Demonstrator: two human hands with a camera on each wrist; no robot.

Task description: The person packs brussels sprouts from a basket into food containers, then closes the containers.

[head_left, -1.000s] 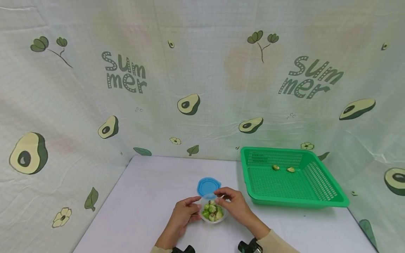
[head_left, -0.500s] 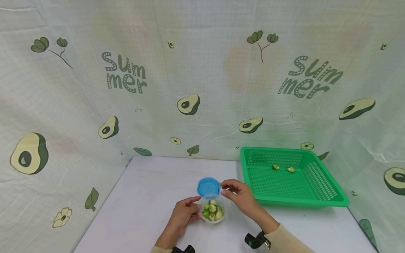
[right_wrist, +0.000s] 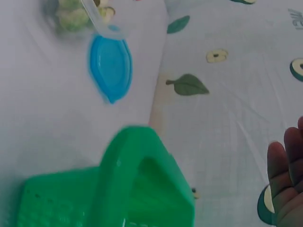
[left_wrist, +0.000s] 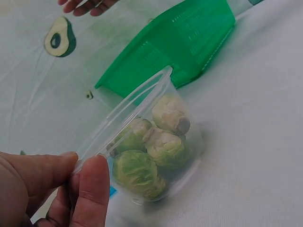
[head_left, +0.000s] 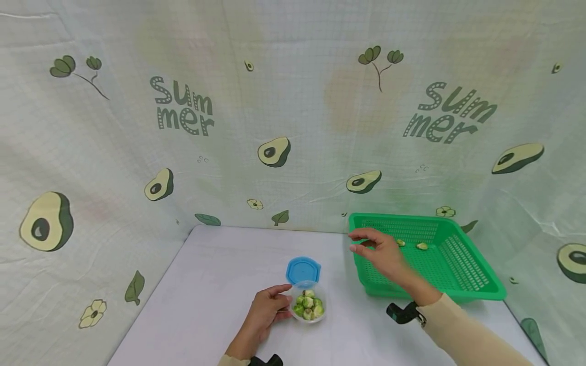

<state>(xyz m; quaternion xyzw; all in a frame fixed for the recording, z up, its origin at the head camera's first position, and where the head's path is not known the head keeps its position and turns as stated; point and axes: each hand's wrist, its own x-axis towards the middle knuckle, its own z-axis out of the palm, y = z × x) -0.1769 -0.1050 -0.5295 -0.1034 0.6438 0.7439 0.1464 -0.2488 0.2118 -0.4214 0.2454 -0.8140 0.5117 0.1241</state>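
Observation:
My left hand (head_left: 267,311) pinches the rim of a clear plastic tub (left_wrist: 187,146) between thumb and fingers. Inside the tub lie several Brussels sprouts (head_left: 309,305), pale green with cut stem ends. A blue lid (head_left: 303,270) lies on the table just behind the tub. In the head view my right hand (head_left: 380,251) is raised over the left rim of a green basket (head_left: 476,264), holding nothing, its fingers loosely bent and thumb apart. Two more Brussels sprouts (head_left: 421,246) rest on the basket floor, one partly hidden behind that hand.
The white table (head_left: 220,264) runs back to a hanging cloth (head_left: 293,112) printed with avocados and leaves. The basket's raised walls stand at the back right of the table, with its left side nearest the lid.
My right hand has left the tub, moving right and away from me to the basket's left side. The left hand stays at the tub.

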